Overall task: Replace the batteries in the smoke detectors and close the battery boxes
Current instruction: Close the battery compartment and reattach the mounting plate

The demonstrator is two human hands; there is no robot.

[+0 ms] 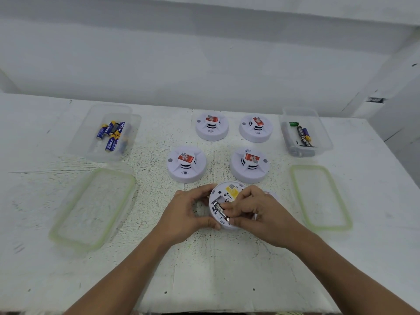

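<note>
The left hand (188, 210) grips the left rim of the overturned smoke detector (223, 196), thumb and fingers curled round its edge. The detector lies underside up on the white table (204, 269), with its battery compartment uncovered. The right hand (256, 212) reaches in from the right. Its thumb and fingertips pinch a dark battery (220, 210) that lies diagonally in the compartment.

Two clear lids with green seals lie flat on the table: the left lid (93, 208) and the right lid (320, 198), each well apart from the hands.

Beyond the hands stand four closed smoke detectors, face up, in two rows: near left (186, 164), near right (249, 165), far left (211, 127), far right (256, 128).

At far left, an open clear box (86, 133) holds blue batteries (111, 135). At far right, a second open box (322, 133) holds mixed batteries (303, 136).
</note>
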